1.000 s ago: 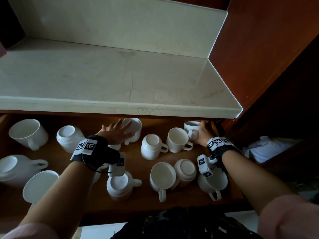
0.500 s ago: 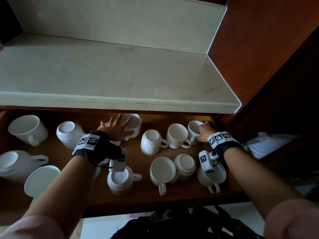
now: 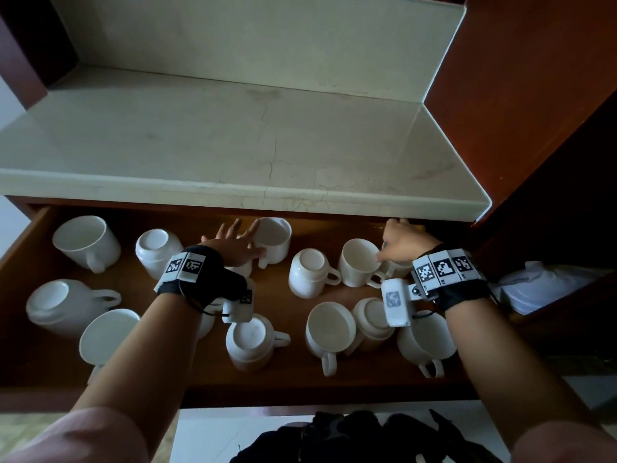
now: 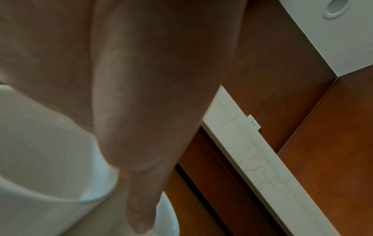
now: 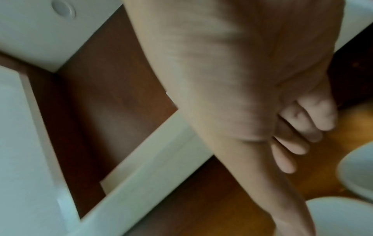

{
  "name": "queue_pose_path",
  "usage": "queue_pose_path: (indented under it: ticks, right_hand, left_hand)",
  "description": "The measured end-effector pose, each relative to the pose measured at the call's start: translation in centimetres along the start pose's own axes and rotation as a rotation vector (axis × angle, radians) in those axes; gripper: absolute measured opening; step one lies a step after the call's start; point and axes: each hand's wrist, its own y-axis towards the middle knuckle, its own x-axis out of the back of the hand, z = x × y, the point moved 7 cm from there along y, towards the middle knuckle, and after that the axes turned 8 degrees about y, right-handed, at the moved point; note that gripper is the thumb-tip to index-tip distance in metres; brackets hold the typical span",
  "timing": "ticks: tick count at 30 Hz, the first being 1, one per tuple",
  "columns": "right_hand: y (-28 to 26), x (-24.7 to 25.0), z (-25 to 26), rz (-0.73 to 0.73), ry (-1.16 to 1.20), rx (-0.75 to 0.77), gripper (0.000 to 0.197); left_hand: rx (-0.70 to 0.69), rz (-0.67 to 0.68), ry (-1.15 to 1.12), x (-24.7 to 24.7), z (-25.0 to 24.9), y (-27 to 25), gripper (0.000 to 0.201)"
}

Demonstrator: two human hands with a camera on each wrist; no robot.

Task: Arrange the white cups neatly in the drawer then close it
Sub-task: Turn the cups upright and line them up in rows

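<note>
A pale stone counter [image 3: 233, 142] is seen between dark red-brown cabinet panels [image 3: 521, 78], and below its front edge a wooden drawer [image 3: 280, 384] is pulled open; white cups are scattered over the drawer floor, some upright and some turned mouth down, with handles pointing various ways; an upright cup [image 3: 87, 242] stands at the back left, with an inverted cup [image 3: 157, 250] just beside it; two more cups [image 3: 63, 307] lie near the left front; an inverted cup [image 3: 248, 342] stands at the middle front, and three cups [image 3: 330, 329] are crowded close together at the right front; the left hand [image 3: 233, 245] is laid against a back cup [image 3: 275, 240], its fingers spread wide and straight along the cup's side, the thumb touching the wall near the handle; in the left wrist view the palm [image 4: 131, 79] is seen pressed close to a white cup wall [image 4: 40, 159]; the right hand [image 3: 404, 242] is placed over a corner cup [image 3: 395, 267] at the back right, touching the rim of the neighbouring upright cup [image 3: 359, 262]; its fingers [image 5: 315, 115] are seen curled in the right wrist view, but whether the corner cup is gripped cannot be told; an inverted cup [image 3: 309, 272] stands between the two hands; a dark bundle [image 3: 360, 439] lies below the drawer front.
</note>
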Motion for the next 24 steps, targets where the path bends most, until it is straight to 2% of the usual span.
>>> queue_pose_path:
  ticks: [3,6,10,16,24]
  right_hand:
    - [-1.8,-0.6,4.0,0.103,0.104,0.160,0.069]
    - [-2.4,-2.0,7.2,0.216,0.178,0.252,0.066]
    - [-1.8,-4.2,10.2,0.269,0.232,0.274,0.075]
    - [0.0,-7.2,12.5,0.346,0.097,0.220,0.091]
    - [1.1,-7.6,14.6,0.328,-0.161,0.225,0.055]
  left_hand:
    - [-0.003,-0.026,-0.022,0.2,0.2,0.0,0.087]
    - [0.014,-0.042,-0.067,0.2,0.5,0.4,0.104]
    - [0.010,-0.015,-0.084,0.5,0.0,-0.7,0.086]
    - [0.015,-0.001,-0.006,0.0,0.6,-0.9,0.082]
    - [0.011,0.018,0.002,0.0,1.1,-0.5,0.079]
